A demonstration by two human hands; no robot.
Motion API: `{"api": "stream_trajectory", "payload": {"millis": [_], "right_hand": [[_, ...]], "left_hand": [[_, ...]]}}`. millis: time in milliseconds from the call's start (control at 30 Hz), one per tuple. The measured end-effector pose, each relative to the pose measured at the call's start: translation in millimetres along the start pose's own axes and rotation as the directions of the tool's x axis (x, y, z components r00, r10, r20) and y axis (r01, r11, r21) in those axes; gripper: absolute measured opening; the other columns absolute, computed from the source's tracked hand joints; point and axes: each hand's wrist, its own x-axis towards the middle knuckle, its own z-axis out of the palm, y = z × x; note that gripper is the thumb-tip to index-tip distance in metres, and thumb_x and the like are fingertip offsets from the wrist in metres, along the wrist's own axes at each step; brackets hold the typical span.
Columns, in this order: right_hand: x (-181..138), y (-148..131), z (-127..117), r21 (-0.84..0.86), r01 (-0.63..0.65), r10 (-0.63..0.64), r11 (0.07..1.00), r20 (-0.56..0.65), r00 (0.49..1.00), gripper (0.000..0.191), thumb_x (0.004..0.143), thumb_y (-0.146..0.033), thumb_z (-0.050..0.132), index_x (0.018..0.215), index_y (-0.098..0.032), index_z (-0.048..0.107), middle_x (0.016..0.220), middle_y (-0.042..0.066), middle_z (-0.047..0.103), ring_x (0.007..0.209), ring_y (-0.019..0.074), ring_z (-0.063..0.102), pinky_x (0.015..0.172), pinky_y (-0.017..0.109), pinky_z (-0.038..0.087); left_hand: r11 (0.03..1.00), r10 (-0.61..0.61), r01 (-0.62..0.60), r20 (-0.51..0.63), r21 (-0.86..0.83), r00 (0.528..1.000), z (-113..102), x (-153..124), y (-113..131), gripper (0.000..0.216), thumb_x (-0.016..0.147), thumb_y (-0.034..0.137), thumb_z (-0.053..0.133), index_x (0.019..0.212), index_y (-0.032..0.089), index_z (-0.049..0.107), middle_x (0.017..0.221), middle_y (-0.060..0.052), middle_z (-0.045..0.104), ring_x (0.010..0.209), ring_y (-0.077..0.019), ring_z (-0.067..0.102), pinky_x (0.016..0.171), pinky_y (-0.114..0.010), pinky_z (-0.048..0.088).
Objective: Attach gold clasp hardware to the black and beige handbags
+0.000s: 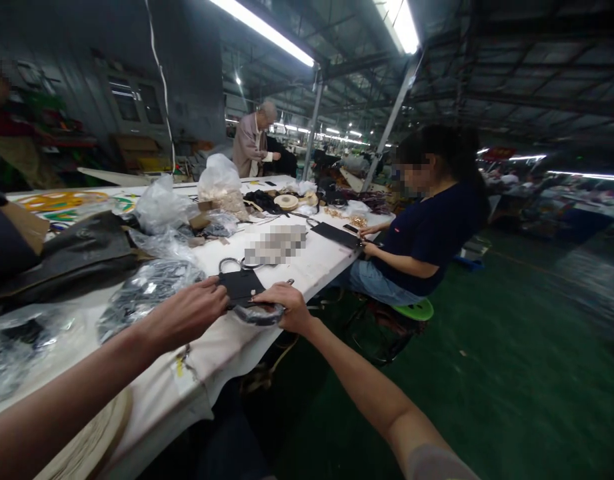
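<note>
My left hand (pixel 189 313) grips the left side of a small black flat piece (pixel 241 285) that lies near the edge of a white-covered table (pixel 317 263). A metal ring handle (pixel 230 263) sticks out at the piece's far end. My right hand (pixel 285 305) holds the near right corner of the same piece, with a dark rounded part (pixel 258 314) under its fingers. Both arms reach forward from the bottom of the view.
Clear plastic bags (pixel 159 207) with dark parts, a black sheet (pixel 81 250) and a tape roll (pixel 287 201) crowd the table. A seated person (pixel 427 227) works at the table's right side on a green stool (pixel 411 310). Another person (pixel 251 143) stands at the far end. The green floor (pixel 487 373) lies to the right.
</note>
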Motion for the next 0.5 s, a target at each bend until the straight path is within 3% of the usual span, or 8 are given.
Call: {"api": "stream_trajectory", "payload": {"millis": [100,200,300,400,500], "right_hand": [[45.5,-9.6,-31.3,-0.021,0.037,-0.036,0.999,0.046,0.998,0.034,0.096,-0.018,0.063,0.121,-0.024,0.084,0.115,0.008,0.085,0.102,0.0254,0.081,0.097,0.040,0.060],[107.6,-29.0,-75.5,-0.099,0.063,-0.060,0.993,0.042,0.997,0.017,0.096,-0.023,0.069,0.103,-0.021,0.085,0.099,0.007,0.084,0.091,0.0248,0.078,0.088,0.036,0.060],[168.1,-63.2,-118.4,-0.172,0.129,-0.127,0.977,0.022,0.992,0.015,0.098,-0.033,0.079,0.092,-0.020,0.082,0.084,0.003,0.077,0.077,0.0205,0.072,0.077,0.030,0.058],[210.6,-108.3,-146.9,-0.164,0.178,-0.172,0.970,0.048,0.984,0.018,0.099,-0.034,0.084,0.108,-0.020,0.084,0.093,0.002,0.080,0.083,0.0187,0.075,0.076,0.027,0.060],[235.6,-161.0,-160.8,-0.108,0.214,-0.213,0.971,0.024,0.977,0.029,0.090,-0.031,0.094,0.114,-0.018,0.085,0.097,-0.001,0.080,0.086,0.0145,0.077,0.073,0.021,0.060]], "left_hand": [[0.974,-0.212,0.216,0.065,-0.070,0.975,-21.8,8.2,-10.0,0.033,0.104,0.014,0.046,0.101,0.021,0.078,0.096,-0.012,0.079,0.087,-0.0267,0.076,0.082,-0.037,0.058],[0.887,-0.415,0.387,-0.069,-0.250,0.907,-61.9,16.7,-27.3,0.033,0.106,0.041,0.056,0.119,0.020,0.078,0.100,-0.013,0.083,0.088,-0.0291,0.077,0.077,-0.035,0.055],[0.820,-0.478,0.335,-0.232,-0.465,0.847,-115.1,19.5,-33.4,0.059,0.100,0.048,0.065,0.150,0.017,0.066,0.107,-0.012,0.085,0.087,-0.0272,0.077,0.075,-0.033,0.055],[0.816,-0.441,0.252,-0.278,-0.520,0.853,-166.4,9.4,-16.3,0.051,0.101,0.046,0.063,0.141,0.016,0.074,0.092,-0.007,0.083,0.074,-0.0216,0.072,0.067,-0.028,0.053],[0.859,-0.430,0.234,-0.394,-0.455,0.812,-218.7,-13.3,18.2,0.050,0.102,0.049,0.065,0.134,0.013,0.078,0.094,-0.005,0.083,0.078,-0.0185,0.073,0.069,-0.024,0.053]]}}
